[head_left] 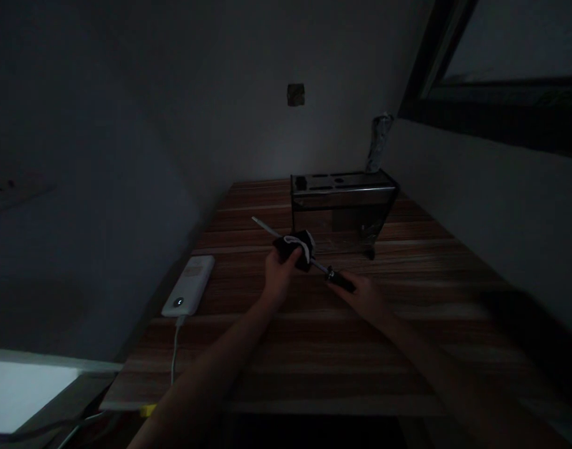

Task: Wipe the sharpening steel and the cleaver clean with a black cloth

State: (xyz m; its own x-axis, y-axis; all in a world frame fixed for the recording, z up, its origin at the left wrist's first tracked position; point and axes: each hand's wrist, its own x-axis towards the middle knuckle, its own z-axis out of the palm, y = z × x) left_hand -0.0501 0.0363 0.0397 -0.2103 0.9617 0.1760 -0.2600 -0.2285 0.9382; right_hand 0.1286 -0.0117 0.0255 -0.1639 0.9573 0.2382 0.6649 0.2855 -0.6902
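One rod (319, 266) slants, tip (254, 219) away-left, handle (342, 280) in right grip (364, 297).

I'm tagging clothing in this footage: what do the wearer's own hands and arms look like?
The left hand and right hand have no gloves. The forearms show no sleeves, and no watch or bracelet is visible. It is too dark to tell about rings or small markings.

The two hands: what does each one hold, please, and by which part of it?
The right hand holds a long tool by its black handle. The left hand holds a dark cloth by its near side, at the tool's shaft.
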